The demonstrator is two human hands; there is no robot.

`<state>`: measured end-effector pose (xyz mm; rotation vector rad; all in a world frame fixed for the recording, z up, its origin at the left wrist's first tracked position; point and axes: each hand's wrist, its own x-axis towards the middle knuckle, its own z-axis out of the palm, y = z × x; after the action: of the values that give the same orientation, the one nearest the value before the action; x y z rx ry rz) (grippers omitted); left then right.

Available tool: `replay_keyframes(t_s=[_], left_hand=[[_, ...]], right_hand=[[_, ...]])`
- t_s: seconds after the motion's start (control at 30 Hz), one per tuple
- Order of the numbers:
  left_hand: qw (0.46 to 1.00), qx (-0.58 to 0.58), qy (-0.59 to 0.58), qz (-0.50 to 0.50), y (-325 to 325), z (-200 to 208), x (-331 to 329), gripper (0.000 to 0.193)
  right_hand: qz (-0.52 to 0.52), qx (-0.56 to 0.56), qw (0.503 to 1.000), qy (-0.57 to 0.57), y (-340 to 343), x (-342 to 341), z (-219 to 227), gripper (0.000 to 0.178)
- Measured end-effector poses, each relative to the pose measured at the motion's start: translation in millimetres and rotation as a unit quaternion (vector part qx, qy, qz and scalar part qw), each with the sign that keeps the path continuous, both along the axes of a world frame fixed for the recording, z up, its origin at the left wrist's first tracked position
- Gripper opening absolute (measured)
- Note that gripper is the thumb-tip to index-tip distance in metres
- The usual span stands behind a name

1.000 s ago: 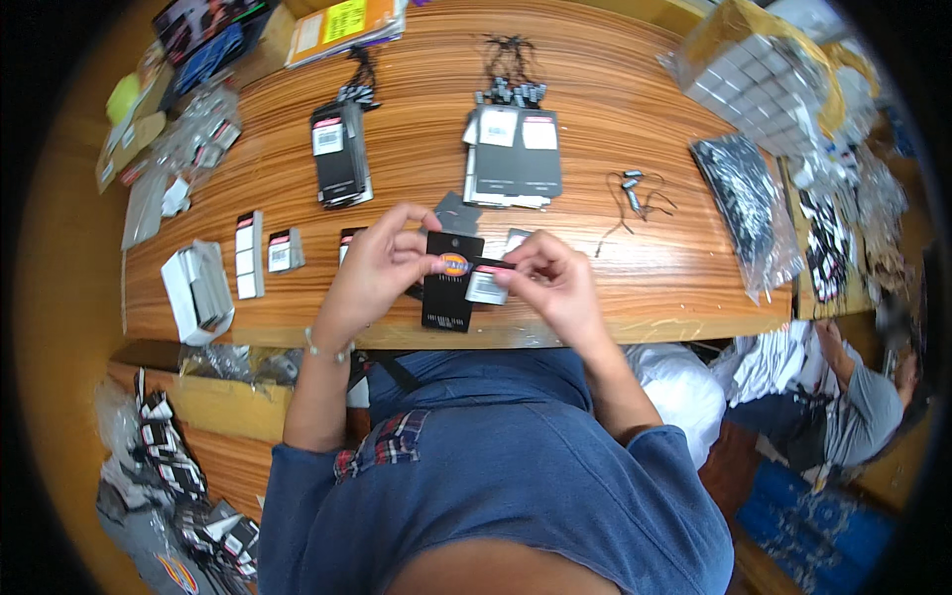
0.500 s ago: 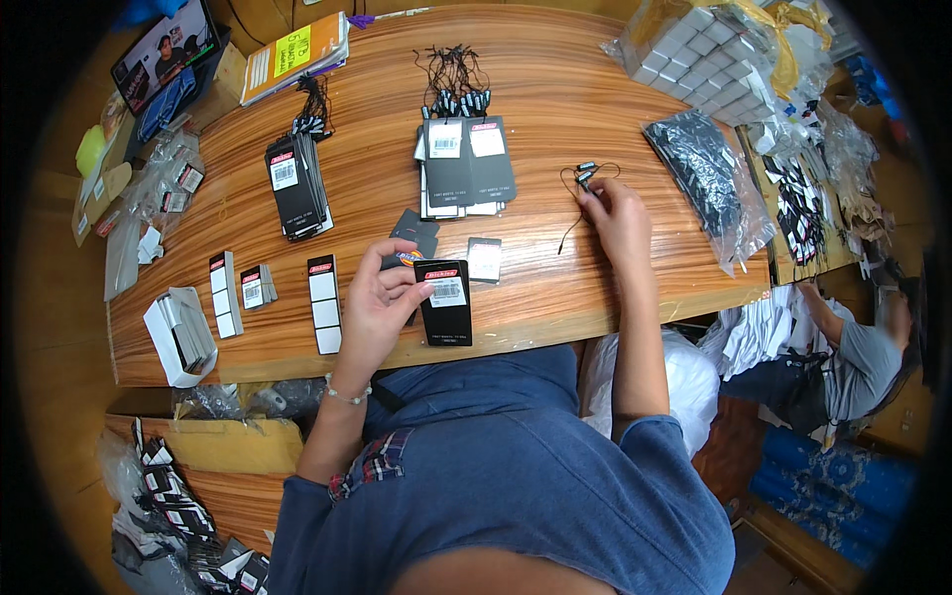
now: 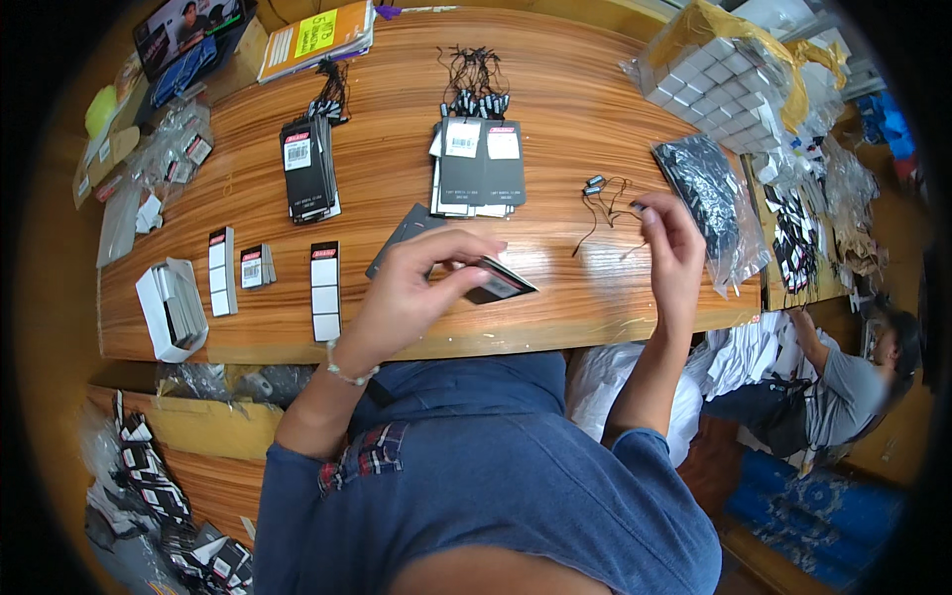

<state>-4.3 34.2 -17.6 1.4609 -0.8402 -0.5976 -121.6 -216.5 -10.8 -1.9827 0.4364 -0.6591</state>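
Observation:
Near the table's front edge my left hand (image 3: 426,283) pinches a black hang tag (image 3: 499,282), tilted so that I see it nearly edge-on. Partly behind that hand lies a dark grey tag (image 3: 402,236). Over to the right, my right hand (image 3: 670,238) is closed at the fingertips on a black tag string (image 3: 638,206) with a small black end piece. Further black strings (image 3: 593,203) lie on the wood just left of it. Beyond my hands rests a pile of strung grey tags (image 3: 483,164), its cords spread away from me. A second strung stack (image 3: 309,169) lies to its left.
Front left are a white box of cards (image 3: 171,309) and several label stacks (image 3: 325,293). A plastic bag of black strings (image 3: 706,203) lies right, below wrapped small white boxes (image 3: 709,74). A screen (image 3: 188,35) stands back left. Another person (image 3: 843,387) sits at right.
My right hand has moved right and lifted a string away from the others. My left hand has moved right and tipped the black tag from facing me to nearly edge-on.

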Motion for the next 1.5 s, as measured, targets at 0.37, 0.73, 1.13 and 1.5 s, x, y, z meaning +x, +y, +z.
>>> replay_keyframes(t_s=[0.37, 0.73, 1.13, 1.5], left_hand=[[0.995, 0.067, -0.036, -0.066, -3, -5, -19, 0.015], [0.978, 0.029, 0.180, -0.103, 25, -30, -42, 0.014], [0.981, 0.050, 0.138, -0.126, 35, -32, -30, 0.014], [0.991, 0.006, 0.093, 0.101, 39, -40, -13, 0.016]], right_hand=[[0.296, 0.453, 0.836, -0.092, 55, -9, 8, 0.012], [0.311, 0.495, 0.774, -0.245, 64, -6, -8, 0.020], [0.284, 0.506, 0.776, -0.246, 74, 10, 6, 0.011], [0.244, 0.337, 0.885, -0.209, 88, 14, 9, 0.011]])
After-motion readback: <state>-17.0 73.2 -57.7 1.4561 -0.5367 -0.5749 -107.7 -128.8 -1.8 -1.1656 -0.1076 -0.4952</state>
